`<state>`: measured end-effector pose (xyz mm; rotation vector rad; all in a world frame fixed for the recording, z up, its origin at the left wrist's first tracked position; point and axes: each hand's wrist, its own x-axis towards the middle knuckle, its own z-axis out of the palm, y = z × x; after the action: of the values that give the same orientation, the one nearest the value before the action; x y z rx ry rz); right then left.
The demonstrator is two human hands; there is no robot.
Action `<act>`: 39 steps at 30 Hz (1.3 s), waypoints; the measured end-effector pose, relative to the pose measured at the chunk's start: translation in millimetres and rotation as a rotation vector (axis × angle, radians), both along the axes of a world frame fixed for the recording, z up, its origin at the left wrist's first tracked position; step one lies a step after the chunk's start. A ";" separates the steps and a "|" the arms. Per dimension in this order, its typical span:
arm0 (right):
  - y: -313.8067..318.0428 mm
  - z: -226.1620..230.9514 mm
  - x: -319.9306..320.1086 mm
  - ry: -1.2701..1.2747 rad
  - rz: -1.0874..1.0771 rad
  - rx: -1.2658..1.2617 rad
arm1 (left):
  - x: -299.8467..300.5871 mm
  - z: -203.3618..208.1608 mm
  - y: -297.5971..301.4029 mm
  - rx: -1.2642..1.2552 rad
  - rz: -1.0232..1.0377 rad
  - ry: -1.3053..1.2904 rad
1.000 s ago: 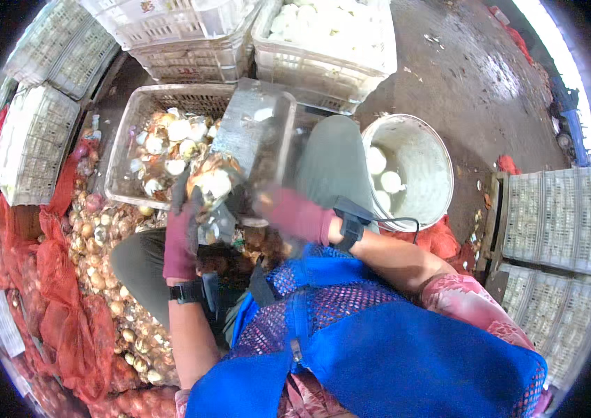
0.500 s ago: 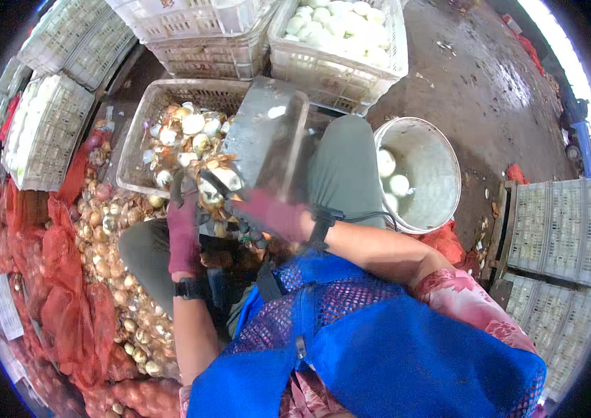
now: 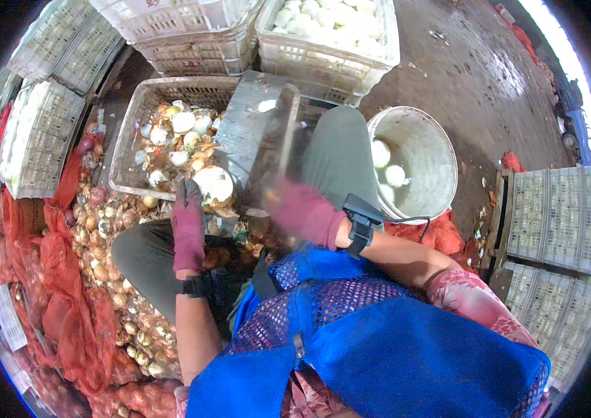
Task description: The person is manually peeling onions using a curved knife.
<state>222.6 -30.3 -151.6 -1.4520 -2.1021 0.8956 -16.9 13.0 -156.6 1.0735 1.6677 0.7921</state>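
My left hand, in a maroon glove with dark fingertips, grips a large, partly peeled white onion at its left side, over the near rim of a crate. My right hand, gloved alike, is right of the onion and apart from it; motion smears its fingers, so what they hold, if anything, is not clear. The pale plastic crate holds onion skins, trimmings and cut onion pieces. Across its right part lies a grey metal sheet with a white scrap on it.
A white bucket with several peeled onions stands right of my knee. Behind is a crate full of peeled onions, beside stacked crates. Unpeeled onions and red mesh sacks spread along my left. More crates stand at right.
My right hand has moved from beside the onion to the right and toward me. The left hand stays at the crate's rim with the onion. The whole view has shifted slightly.
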 end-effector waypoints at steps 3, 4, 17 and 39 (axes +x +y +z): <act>-7.7 18.5 -3.0 -0.066 0.012 -0.107 | 14.3 16.4 -3.2 -0.019 -0.061 0.196; -9.3 31.0 -4.2 -0.050 -0.054 -0.247 | 20.2 19.1 -5.3 0.089 -0.099 0.232; 36.1 68.2 -14.4 -0.110 0.075 -0.246 | 32.8 37.3 -12.1 0.356 -0.229 0.211; -15.2 43.8 -0.4 -0.268 0.121 -0.056 | 20.4 -0.2 -13.1 0.338 -0.073 0.193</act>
<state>222.2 -45.5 -107.8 -1.5608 -2.3994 0.8492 3.5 -0.2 -156.8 1.4767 1.6782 0.9703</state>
